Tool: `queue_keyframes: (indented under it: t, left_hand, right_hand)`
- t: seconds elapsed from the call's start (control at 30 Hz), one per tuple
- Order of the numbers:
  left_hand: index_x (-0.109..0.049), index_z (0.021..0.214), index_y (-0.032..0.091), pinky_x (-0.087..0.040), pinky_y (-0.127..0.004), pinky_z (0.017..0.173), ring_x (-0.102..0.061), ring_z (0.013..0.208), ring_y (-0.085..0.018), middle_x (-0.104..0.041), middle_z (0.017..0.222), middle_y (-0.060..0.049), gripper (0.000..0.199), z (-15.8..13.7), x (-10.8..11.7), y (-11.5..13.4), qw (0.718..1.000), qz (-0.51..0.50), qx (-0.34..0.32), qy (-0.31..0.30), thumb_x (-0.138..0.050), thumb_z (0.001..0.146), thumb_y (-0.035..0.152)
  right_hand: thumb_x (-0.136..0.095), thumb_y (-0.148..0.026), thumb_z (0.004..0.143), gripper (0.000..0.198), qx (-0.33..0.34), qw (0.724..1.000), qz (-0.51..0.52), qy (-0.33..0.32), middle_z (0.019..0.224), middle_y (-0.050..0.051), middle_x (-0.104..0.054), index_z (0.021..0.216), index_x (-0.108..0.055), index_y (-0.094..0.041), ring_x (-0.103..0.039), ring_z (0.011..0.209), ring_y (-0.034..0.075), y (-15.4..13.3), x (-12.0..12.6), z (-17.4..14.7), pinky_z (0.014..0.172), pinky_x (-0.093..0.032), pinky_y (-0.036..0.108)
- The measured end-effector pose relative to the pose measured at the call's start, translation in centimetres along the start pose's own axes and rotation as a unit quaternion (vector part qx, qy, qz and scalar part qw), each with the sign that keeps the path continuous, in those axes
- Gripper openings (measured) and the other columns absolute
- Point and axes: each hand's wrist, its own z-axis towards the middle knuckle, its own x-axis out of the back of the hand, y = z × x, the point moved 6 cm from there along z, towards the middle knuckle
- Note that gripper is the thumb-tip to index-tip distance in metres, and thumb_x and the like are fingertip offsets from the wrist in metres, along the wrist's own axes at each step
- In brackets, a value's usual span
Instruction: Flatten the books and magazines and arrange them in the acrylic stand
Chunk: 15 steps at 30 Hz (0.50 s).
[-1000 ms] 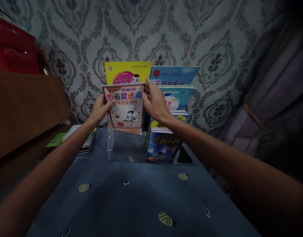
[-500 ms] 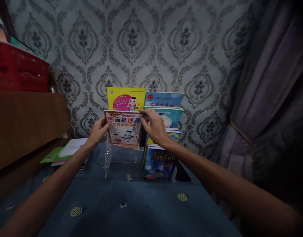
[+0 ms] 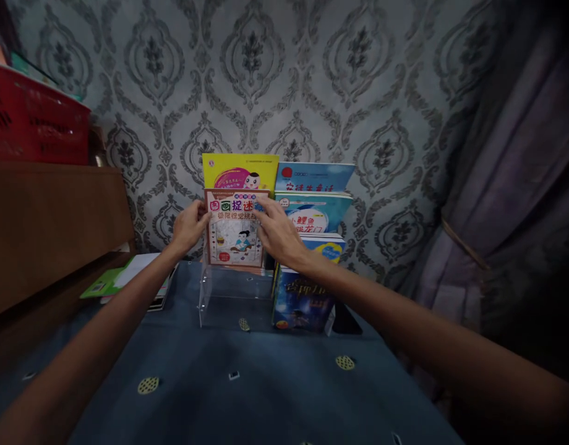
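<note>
A brown-bordered picture book with Chinese lettering stands between my hands, cover facing me. It is in a clear acrylic book rack, in front of a yellow book that shows above it. My left hand is closed on the book's left edge. My right hand is at the upper right of the cover, fingers lying over the front and covering part of the title. Beside it, the rack's right side holds light-blue books and, in front, a dark-blue book.
At left, thin books and papers lie on the blue patterned cloth. A red basket sits on a brown wooden cabinet. Patterned wallpaper is behind the rack. A tied curtain hangs at right.
The picture book has tipped to stand more upright, its cover showing more fully. My right-hand fingers have shifted onto its front. The whole view has also moved slightly.
</note>
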Motion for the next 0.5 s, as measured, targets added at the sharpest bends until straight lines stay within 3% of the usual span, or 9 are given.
queue_keyframes:
  t: [0.2,0.5]
  left_hand:
    - [-0.057,0.081,0.021,-0.041,-0.030,0.070,-0.057,0.073,-0.019,-0.065,0.079,-0.002,0.011,0.6,-0.5,-0.8,0.999,-0.029,0.013,-0.013,-0.061,0.078,0.031]
    - [-0.055,0.081,0.020,-0.041,-0.029,0.069,-0.055,0.072,-0.018,-0.064,0.079,-0.001,0.010,-0.1,-1.1,-1.4,0.999,-0.044,0.009,-0.026,-0.056,0.081,0.030]
  right_hand:
    - [-0.045,-0.012,0.093,0.032,-0.043,0.990,-0.013,-0.132,0.134,0.019,-0.059,0.117,-0.067,-0.012,-0.055,0.125,0.031,-0.4,-3.0,-2.6,0.104,-0.051,0.048]
    - [-0.048,-0.011,0.093,0.030,-0.062,0.975,0.020,-0.211,0.141,0.024,-0.055,0.117,-0.066,-0.007,-0.058,0.128,0.032,-2.8,-5.8,-4.9,0.109,-0.050,0.045]
